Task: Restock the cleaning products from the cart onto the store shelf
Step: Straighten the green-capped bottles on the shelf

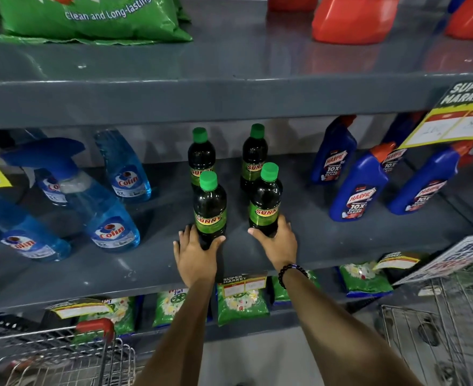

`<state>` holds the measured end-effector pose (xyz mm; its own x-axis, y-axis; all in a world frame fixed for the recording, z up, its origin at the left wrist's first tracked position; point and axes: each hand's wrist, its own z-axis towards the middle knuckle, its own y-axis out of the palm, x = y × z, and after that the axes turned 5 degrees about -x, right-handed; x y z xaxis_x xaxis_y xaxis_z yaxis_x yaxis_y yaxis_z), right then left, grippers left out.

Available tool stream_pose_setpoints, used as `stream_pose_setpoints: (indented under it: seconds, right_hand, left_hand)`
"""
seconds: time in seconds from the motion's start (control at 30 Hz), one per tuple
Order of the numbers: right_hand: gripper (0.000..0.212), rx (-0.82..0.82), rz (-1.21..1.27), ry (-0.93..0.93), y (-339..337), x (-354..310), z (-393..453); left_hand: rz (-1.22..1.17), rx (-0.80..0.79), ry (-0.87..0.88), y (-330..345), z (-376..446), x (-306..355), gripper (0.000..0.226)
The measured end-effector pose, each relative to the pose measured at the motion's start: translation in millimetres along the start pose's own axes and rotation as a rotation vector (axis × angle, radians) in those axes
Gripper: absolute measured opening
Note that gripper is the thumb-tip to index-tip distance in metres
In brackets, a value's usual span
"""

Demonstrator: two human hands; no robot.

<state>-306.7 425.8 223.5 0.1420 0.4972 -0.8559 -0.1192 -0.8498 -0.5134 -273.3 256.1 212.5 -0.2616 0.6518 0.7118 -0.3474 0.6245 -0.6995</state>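
Observation:
Two dark Sunny bottles with green caps stand upright at the front of the grey middle shelf point(327, 246). My left hand point(196, 254) is wrapped around the base of the front left bottle point(209, 207). My right hand point(278, 243), with a bead bracelet on the wrist, grips the base of the front right bottle point(265, 200). Two more Sunny bottles point(201, 154) point(254, 156) stand behind them. The wire cart point(62, 355) with a red handle sits at the bottom left.
Blue Colin spray bottles point(104, 215) fill the shelf's left side, blue Harpic bottles point(355, 188) the right. Green detergent bags point(241, 302) lie on the shelf below, a large green bag point(90, 18) and red bottles point(352, 20) above. Price tags hang off shelf edges. A second wire basket point(438, 324) stands at right.

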Motion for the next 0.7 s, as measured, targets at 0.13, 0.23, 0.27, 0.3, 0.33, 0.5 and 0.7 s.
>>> stream_pose_setpoints:
  seconds: [0.13,0.23,0.27,0.3,0.33,0.5,0.7]
  right_hand:
    - [0.067,-0.004,-0.023,-0.035,-1.2,-0.1,-0.2]
    - [0.068,-0.011,-0.035,-0.037,-1.8,-0.3,0.1]
    - [0.069,-0.014,-0.041,-0.035,-2.0,-0.2,0.2]
    - [0.069,-0.019,-0.049,-0.035,-2.2,-0.2,0.2]
    - [0.07,-0.025,-0.055,-0.035,-2.5,-0.1,0.4]
    - [0.071,-0.05,-0.061,-0.034,-4.7,1.2,3.1]
    - [0.068,-0.03,-0.043,-0.028,-2.2,2.7,5.0]
  left_hand:
    - [0.007,-0.001,-0.003,-0.6,0.2,2.1,0.076]
    - [0.013,-0.003,-0.012,-1.0,0.6,2.7,0.076]
    - [0.013,-0.002,-0.014,-1.0,0.4,2.8,0.076]
    - [0.014,-0.001,-0.015,-1.0,0.3,3.1,0.077]
    - [0.016,-0.001,-0.016,-0.9,0.4,3.4,0.077]
    - [0.021,-0.002,-0.024,-1.1,0.5,3.8,0.076]
    - [0.017,-0.009,-0.026,-0.2,1.7,2.9,0.076]
